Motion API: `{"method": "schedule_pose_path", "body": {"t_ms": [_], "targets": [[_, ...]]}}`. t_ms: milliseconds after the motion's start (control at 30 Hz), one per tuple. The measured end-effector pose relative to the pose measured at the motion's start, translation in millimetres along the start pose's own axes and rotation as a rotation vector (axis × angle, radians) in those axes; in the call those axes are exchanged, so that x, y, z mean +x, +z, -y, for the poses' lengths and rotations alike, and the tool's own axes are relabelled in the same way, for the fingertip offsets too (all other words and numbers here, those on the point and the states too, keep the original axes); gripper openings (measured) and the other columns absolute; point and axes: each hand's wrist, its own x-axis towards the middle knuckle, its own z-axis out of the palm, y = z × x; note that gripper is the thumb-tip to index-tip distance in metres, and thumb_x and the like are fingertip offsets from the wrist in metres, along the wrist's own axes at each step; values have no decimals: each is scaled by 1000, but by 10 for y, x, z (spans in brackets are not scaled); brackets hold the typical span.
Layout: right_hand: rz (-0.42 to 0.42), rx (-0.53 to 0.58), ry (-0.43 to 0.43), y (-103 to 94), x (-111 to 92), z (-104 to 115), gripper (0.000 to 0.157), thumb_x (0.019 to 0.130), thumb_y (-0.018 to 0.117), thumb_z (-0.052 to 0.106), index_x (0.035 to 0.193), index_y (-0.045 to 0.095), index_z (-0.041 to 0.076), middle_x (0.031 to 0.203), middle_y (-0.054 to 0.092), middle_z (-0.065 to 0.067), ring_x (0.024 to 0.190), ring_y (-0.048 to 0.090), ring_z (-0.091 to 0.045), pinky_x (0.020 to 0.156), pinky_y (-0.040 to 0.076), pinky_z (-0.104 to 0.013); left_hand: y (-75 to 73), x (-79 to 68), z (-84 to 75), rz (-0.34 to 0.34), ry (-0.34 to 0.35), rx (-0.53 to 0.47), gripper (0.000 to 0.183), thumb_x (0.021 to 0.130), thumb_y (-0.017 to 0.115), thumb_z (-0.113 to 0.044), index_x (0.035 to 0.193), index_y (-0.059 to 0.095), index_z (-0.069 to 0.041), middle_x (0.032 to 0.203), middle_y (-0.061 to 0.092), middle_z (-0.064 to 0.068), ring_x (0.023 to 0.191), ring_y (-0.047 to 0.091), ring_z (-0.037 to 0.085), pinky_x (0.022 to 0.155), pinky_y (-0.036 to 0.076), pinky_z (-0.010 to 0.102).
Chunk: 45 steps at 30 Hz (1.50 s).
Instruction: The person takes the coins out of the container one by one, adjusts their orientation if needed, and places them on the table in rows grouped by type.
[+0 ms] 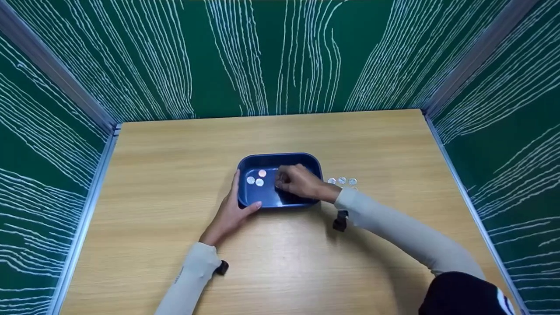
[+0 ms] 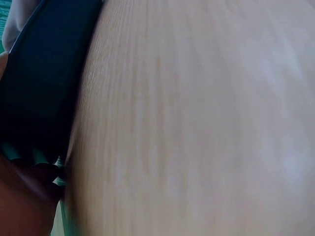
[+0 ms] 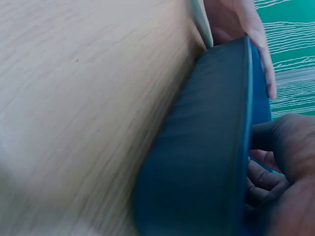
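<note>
Coins [image 1: 259, 182] lay in two groups: some on the floor of a blue tray [image 1: 280, 158], near its left end, others on the wooden table [image 1: 153, 175] just beside its right end. The left hand [image 1: 234, 210] grasped the tray's left end, thumb over the near rim and fingers along the outer side. The right hand [image 1: 297, 180] was inside the tray with its fingers curled; whether they pinched a coin could not be told.

That hand hid part of the tray floor, and the right sleeve [image 1: 393, 223] passed close beside the table coins. Green panels [image 1: 144, 57] with white wavy lines enclosed the table, and a dark rounded object [image 1: 463, 295] covered the lower right corner.

Three coins showed in the tray, two silvery and one coppery; three silvery ones stood in a row outside, with a sliver below them too small to identify. There was one tray, and two black wrist devices [image 1: 340, 221].
</note>
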Motion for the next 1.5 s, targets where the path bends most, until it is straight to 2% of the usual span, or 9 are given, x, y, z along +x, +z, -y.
{"method": "schedule_pose_path", "body": {"t_ms": [467,700,933,1167,1400,1467,1500], "targets": [[-110,84,21,-234,-314,-30,9,101,80,5,107,76,0,93,78,-8,84,72,-18,77,59,-33,-3,-20,3,-1,-30,-2,120,97,85,-43,178,-3,-39,184,15,11,162,32,41,128,31,61],[-153,132,54,-307,-483,-49,8,99,79,1,106,75,-2,89,76,-8,79,67,-15,72,53,-26,-9,-18,-6,3,-22,0,120,97,86,-42,178,-3,-39,184,15,11,163,31,40,129,30,61],[-182,148,98,-416,-617,-51,9,99,78,0,108,76,-1,88,73,-7,78,64,-17,68,52,-23,-18,-18,4,-3,-7,13,120,97,85,-47,179,-2,-35,183,17,13,162,33,39,129,31,59],[-233,166,138,-516,-748,-143,12,99,78,-1,110,77,-1,91,74,-9,80,65,-20,68,52,-22,-14,-13,-6,-8,-11,14,121,96,86,-43,179,-2,-35,182,19,17,159,36,41,128,32,59],[-276,237,203,-614,-889,-267,15,99,73,-6,113,76,-1,90,73,-13,77,65,-23,59,51,-20,-2,14,52,0,-26,11,121,96,87,-45,178,-2,-39,183,19,15,160,34,42,128,31,61],[-290,245,215,-646,-932,-313,16,99,73,-6,114,76,-2,92,74,-15,78,66,-23,61,52,-19,3,14,48,0,-26,15,121,96,86,-46,178,-2,-39,183,18,15,161,33,41,128,31,61],[-296,248,224,-662,-955,-336,16,99,73,-6,115,76,-3,93,75,-16,79,66,-22,62,52,-19,-1,-5,-11,0,-31,21,121,96,86,-43,178,-2,-36,183,18,15,161,33,41,128,31,61]]}}
